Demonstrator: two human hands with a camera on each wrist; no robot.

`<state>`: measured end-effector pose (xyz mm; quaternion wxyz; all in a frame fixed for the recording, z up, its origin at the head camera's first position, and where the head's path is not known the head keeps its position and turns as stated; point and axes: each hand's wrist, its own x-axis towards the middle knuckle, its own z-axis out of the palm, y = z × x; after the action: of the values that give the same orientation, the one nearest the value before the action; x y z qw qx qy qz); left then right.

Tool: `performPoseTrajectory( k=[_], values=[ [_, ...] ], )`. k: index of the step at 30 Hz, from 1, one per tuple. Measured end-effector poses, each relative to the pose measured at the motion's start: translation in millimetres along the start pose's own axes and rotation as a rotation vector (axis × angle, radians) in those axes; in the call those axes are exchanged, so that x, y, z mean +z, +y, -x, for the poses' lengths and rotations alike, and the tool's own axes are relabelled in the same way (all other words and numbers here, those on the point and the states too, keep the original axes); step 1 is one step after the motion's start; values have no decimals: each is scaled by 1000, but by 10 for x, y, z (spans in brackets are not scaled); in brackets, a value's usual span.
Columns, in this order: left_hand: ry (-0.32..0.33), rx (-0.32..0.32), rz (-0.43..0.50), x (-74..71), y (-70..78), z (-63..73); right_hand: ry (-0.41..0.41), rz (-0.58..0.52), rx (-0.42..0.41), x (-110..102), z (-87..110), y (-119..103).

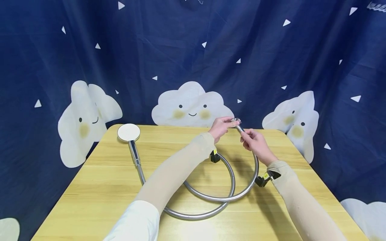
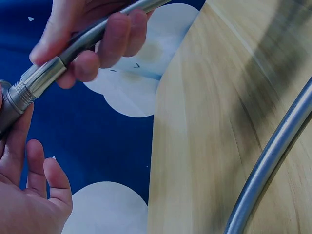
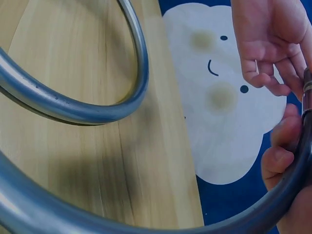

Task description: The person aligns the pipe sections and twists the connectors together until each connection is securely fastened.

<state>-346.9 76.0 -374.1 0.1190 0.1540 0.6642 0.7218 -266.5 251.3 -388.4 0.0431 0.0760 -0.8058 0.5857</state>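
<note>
A grey metal shower hose [image 1: 255, 167] loops over the table and rises to both hands. My right hand [image 1: 256, 144] grips the hose just below its end, thumb and fingers wrapped round it. At that end, my left hand [image 1: 220, 128] pinches a chrome fitting [image 2: 9, 109]. Between the fitting and the smooth hose sleeve [image 2: 48, 78], a short stretch of screw thread shows in the left wrist view. The left hand's other fingers [image 2: 35, 161] are loosely bent and off the metal. At the hose's other end lies a shower head [image 1: 128, 132] with a white round face.
The wooden table [image 1: 99, 187] carries the hose loops in its middle and the shower head at the far left. Beyond its back edge hangs a dark blue curtain [image 1: 181, 40] with clouds. A black wrist camera [image 1: 262, 180] sits beneath the right wrist.
</note>
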Motion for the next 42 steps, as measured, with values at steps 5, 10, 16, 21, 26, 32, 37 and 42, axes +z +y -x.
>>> performPoseTrajectory(
  k=[5,10,16,21,26,32,37,42],
  values=[
    [6,-3,8,0,8,5,-41,5,26,-15,7,-35],
    [-5,0,4,-3,18,25,-10,-12,33,-4,28,-55],
    [-6,-1,0,-7,11,50,-33,-14,-10,13,48,-55],
    [11,-1,0,-4,9,59,-1,-43,-4,12,28,-39],
    [11,-8,2,-13,8,62,5,-3,-20,11,16,-20],
    [19,-1,-3,-24,1,49,20,-19,4,40,5,-22],
    [6,5,-1,-20,6,40,10,11,-6,45,9,-16],
    [0,10,-3,-16,14,26,9,39,18,36,10,-23]
  ],
)
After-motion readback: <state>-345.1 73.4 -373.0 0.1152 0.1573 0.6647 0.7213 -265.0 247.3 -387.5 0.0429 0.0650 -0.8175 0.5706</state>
